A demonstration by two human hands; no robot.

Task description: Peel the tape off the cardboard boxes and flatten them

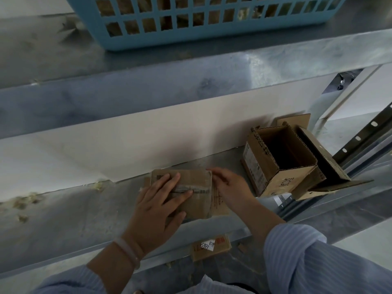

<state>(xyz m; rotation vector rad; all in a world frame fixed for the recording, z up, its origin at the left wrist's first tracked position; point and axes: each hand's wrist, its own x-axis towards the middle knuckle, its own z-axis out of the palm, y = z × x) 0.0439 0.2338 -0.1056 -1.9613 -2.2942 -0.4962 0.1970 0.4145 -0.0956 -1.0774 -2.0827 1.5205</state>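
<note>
A flattened brown cardboard box [198, 200] with clear tape across it lies on the metal shelf [84, 213] in the middle of the head view. My left hand [161, 204] presses flat on its left half, fingers straight. At the box's upper right corner, my right hand [230, 185] has its fingertips pinching the tape end. An open cardboard box [282, 160] with its flaps spread stands to the right, empty inside.
A blue plastic basket [201, 22] holding cardboard sits on the shelf above. A small cardboard piece with a white label [211, 246] lies on the level below. Cardboard crumbs [25, 200] litter the shelf's left side. A slotted upright [364, 132] stands at right.
</note>
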